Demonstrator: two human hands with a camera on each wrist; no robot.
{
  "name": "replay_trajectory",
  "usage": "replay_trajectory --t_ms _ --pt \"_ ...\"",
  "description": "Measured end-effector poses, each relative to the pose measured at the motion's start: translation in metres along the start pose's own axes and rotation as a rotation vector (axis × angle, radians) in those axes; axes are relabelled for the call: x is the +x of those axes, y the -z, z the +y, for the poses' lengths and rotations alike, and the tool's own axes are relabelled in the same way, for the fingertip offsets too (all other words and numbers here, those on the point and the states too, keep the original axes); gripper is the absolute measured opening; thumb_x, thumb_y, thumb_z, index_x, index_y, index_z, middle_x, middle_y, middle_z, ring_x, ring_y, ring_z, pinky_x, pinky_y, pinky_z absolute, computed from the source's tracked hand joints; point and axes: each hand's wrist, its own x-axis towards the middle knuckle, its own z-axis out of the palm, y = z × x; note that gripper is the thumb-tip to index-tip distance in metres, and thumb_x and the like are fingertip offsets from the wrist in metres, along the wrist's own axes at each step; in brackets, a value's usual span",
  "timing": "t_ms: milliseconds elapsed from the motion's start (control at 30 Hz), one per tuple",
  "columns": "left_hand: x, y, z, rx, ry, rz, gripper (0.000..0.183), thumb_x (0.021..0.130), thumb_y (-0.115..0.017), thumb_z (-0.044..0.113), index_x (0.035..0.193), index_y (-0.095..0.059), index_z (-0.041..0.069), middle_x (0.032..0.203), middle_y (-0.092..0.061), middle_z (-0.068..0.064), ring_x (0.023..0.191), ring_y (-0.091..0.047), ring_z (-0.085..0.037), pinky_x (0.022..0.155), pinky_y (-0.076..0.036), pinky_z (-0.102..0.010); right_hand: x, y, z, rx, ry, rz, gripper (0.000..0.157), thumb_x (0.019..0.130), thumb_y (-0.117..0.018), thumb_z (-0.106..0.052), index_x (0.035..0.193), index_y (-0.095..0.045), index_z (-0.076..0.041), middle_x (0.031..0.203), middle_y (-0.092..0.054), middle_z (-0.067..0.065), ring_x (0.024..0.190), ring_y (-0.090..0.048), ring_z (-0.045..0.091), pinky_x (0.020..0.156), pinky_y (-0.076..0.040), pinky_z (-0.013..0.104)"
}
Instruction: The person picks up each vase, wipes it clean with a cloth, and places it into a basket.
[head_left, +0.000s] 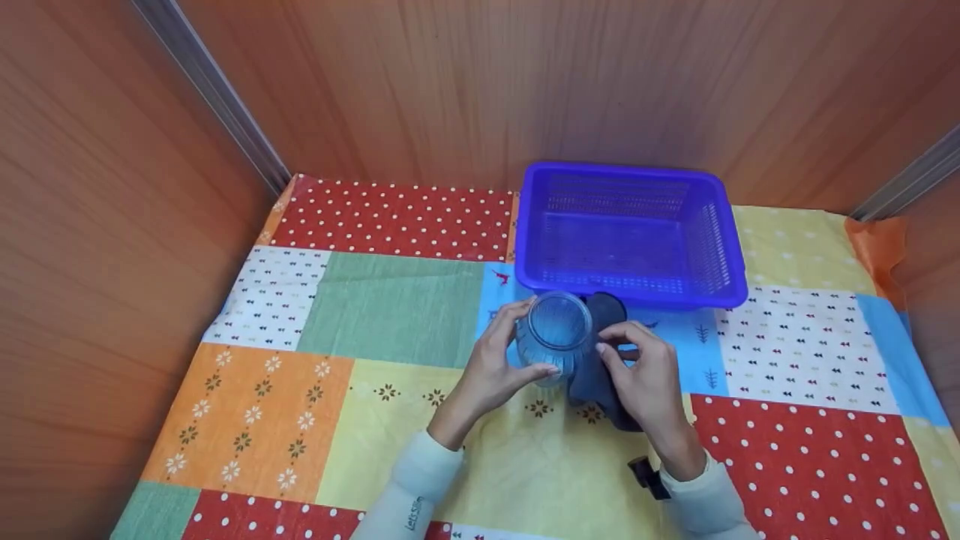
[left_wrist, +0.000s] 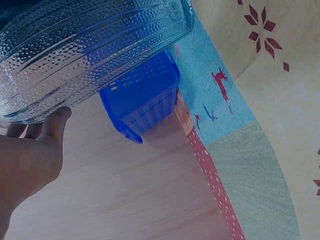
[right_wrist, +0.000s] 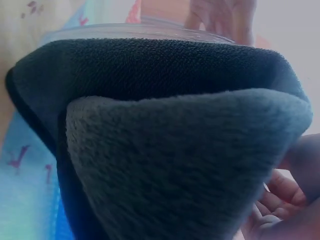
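A clear ribbed glass jar (head_left: 559,322) is tilted with its round mouth toward the head camera. My left hand (head_left: 491,367) grips it from the left, thumb low on the front and fingers around the far side. In the left wrist view, the jar's dimpled wall (left_wrist: 90,55) lies against the fingertips. On the jar's right side hangs a dark grey plush cloth (head_left: 600,390). My right hand (head_left: 649,371) pinches this cloth between thumb and fingers, close beside the jar. Folded cloth (right_wrist: 185,150) fills most of the right wrist view and hides much of the glass.
Just behind the hands stands a purple-blue plastic basket (head_left: 615,244) with slotted walls. A patchwork-print tablecloth (head_left: 405,307) covers the surface. Wood-grain panels (head_left: 450,90) rise at the back and on both sides. A black strap (head_left: 649,478) is on the right wrist.
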Motion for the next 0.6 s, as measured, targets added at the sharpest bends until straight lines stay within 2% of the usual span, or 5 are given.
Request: replay_trajectory --t_ms 100,267,333,600 --pt "0.0 0.0 0.0 -0.005 -0.003 0.0 0.081 0.082 -0.094 0.022 0.149 -0.05 0.008 0.161 -0.046 -0.009 0.145 -0.049 -0.028 0.116 -0.047 -0.045 -0.003 -0.002 0.008 0.0 -0.023 -0.01 0.01 0.092 -0.076 0.008 0.098 -0.077 0.0 0.094 -0.074 0.011 0.094 -0.074 0.03 0.078 -0.06 0.018" --pt "0.0 0.001 0.0 -0.002 0.002 -0.001 0.081 0.082 -0.093 0.023 0.149 -0.05 0.008 0.161 -0.046 -0.009 0.145 -0.049 -0.027 0.116 -0.047 -0.046 -0.008 -0.011 0.026 -0.012 -0.051 -0.032 0.012 0.09 -0.076 0.011 0.096 -0.075 0.0 0.094 -0.075 0.014 0.092 -0.075 0.031 0.078 -0.065 0.042" --pt "0.0 0.001 0.0 -0.004 0.006 -0.003 0.081 0.083 -0.093 0.022 0.149 -0.05 0.007 0.161 -0.046 -0.008 0.145 -0.049 -0.027 0.116 -0.047 -0.045 -0.01 -0.016 0.034 -0.016 -0.061 -0.05 0.013 0.089 -0.076 0.012 0.095 -0.074 0.001 0.093 -0.075 0.015 0.09 -0.075 0.031 0.078 -0.065 0.046" --pt "0.0 0.0 0.0 0.006 0.017 -0.005 0.081 0.083 -0.093 0.022 0.15 -0.049 0.009 0.161 -0.046 -0.007 0.145 -0.048 -0.026 0.116 -0.047 -0.047 -0.016 -0.035 0.059 -0.065 -0.141 -0.153 0.013 0.09 -0.076 0.009 0.091 -0.072 -0.003 0.089 -0.076 0.014 0.081 -0.075 0.027 0.073 -0.062 0.04"
